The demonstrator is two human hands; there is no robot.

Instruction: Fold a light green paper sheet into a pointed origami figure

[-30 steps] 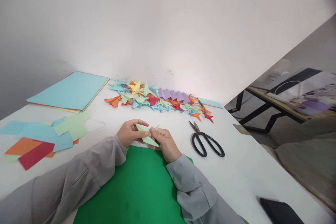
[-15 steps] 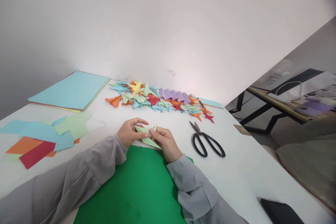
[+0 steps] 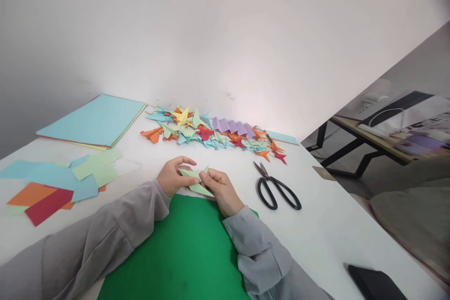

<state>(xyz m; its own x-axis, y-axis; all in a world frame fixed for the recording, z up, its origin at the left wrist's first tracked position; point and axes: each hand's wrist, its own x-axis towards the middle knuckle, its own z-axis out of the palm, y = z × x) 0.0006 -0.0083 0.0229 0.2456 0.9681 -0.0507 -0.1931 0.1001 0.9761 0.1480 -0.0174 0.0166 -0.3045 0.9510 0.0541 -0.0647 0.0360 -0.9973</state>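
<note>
Between my two hands is a small light-green folded paper piece (image 3: 199, 189) with pointed ends. My left hand (image 3: 173, 177) pinches its left side, thumb on top and the index finger stretched out above it. My right hand (image 3: 224, 191) grips the right part between thumb and fingers, near a small upright point. The fingers hide part of the folds. Just below the hands lies a green sheet (image 3: 176, 248) on the white table (image 3: 323, 239).
Folded paper figures (image 3: 206, 132) in several colours are heaped along the wall, with a purple pleated strip (image 3: 233, 126). Black-handled scissors (image 3: 277, 186) lie to the right. Loose paper pieces (image 3: 52, 176) and stacked sheets (image 3: 93, 119) are at left; a black flat object (image 3: 376, 281) lies front right.
The view has shifted very slightly. Both hands keep nearly the same hold on the light-green folded paper; nothing else has visibly moved.
</note>
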